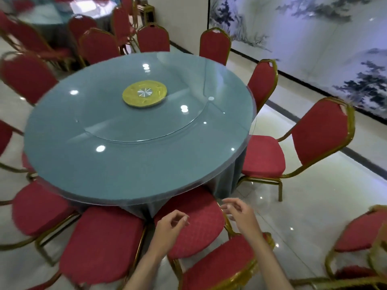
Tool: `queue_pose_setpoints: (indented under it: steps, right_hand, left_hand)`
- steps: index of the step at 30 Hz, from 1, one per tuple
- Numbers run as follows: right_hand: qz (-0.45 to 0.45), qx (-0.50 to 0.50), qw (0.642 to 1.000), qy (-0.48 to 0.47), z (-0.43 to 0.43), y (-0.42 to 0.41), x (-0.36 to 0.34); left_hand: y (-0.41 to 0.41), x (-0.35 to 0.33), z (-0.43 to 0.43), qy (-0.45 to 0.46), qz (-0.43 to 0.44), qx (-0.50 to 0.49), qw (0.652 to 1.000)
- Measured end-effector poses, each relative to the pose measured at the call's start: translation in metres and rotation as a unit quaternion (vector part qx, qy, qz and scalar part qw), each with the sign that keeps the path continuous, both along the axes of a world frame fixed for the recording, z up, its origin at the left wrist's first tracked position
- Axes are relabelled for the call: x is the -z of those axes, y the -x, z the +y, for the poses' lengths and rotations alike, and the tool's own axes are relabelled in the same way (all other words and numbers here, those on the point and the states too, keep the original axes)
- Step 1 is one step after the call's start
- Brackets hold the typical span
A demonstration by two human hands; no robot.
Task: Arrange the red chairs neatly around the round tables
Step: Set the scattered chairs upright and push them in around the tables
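Two hazards stand out from here. First, the nearest red chair (pixel 194 227) already has the front of its seat tucked under the rim of the round table (pixel 129 170), against the hanging teal skirt (pixel 228 185). A hard shove from behind would likely bunch or drag that cloth and might unsettle the glass turntable (pixel 117 114) on top. Second, this chair sits turned a little, its gold-framed backrest (pixel 222 266) swung toward the right, while the neighbour chair (pixel 102 243) lies just beside it on the left. Straightening it carelessly could knock the two frames together, or leave the gap uneven toward the angled chair (pixel 320 132) farther round on the right. A stray chair (pixel 356 233) at the lower right, off the ring, stands near the person's side and could catch a leg on a step backward. Neither hand has hold of anything. The left hand (pixel 170 226) floats above the seat with its fingers loosely curled, thumb and forefinger near each other but empty. The right hand (pixel 240 216) hangs over the seat's right edge, fingers relaxed and slightly spread, its forearm crossing above the top of the backrest. Both arms reach forward past that backrest, so grasping it would probably mean drawing them back first.
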State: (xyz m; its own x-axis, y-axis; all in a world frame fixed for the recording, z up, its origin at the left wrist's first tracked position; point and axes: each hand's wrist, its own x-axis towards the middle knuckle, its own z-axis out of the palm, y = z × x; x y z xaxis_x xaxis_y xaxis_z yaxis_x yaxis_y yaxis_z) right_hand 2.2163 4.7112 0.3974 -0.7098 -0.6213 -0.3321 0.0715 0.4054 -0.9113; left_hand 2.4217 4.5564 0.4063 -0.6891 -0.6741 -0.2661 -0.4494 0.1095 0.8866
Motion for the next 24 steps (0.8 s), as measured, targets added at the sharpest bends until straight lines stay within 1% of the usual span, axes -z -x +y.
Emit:
queue_pose_setpoints:
  steps: [3, 7, 10, 13, 20, 24]
  right_hand:
    - [-0.013, -0.067, 0.998, -0.011, -0.004, 0.035, 0.004]
    - [-0.018, -0.169, 0.985, -0.032, -0.021, 0.067, 0.009]
    - [-0.005, -0.236, 0.971, -0.029, -0.049, 0.081, 0.008]
    - [-0.006, -0.277, 0.961, -0.018, -0.071, 0.081, 0.012]
    - [0.0, -0.31, 0.95, -0.022, -0.093, 0.052, 0.018]
    - [-0.003, -0.292, 0.956, -0.027, -0.087, 0.03, 0.029]
  left_hand:
    - [0.029, -0.006, 0.011, -0.014, -0.008, -0.049, 0.999]
    - [0.051, -0.019, 0.027, -0.015, -0.015, -0.103, 0.994]
    - [0.052, -0.023, 0.031, -0.011, -0.021, -0.152, 0.988]
    - [0.038, -0.019, 0.035, -0.01, -0.015, -0.202, 0.979]
    - [0.006, -0.012, 0.031, -0.016, -0.001, -0.282, 0.959]
    - [-0.002, 0.005, 0.021, -0.036, 0.041, -0.32, 0.946]
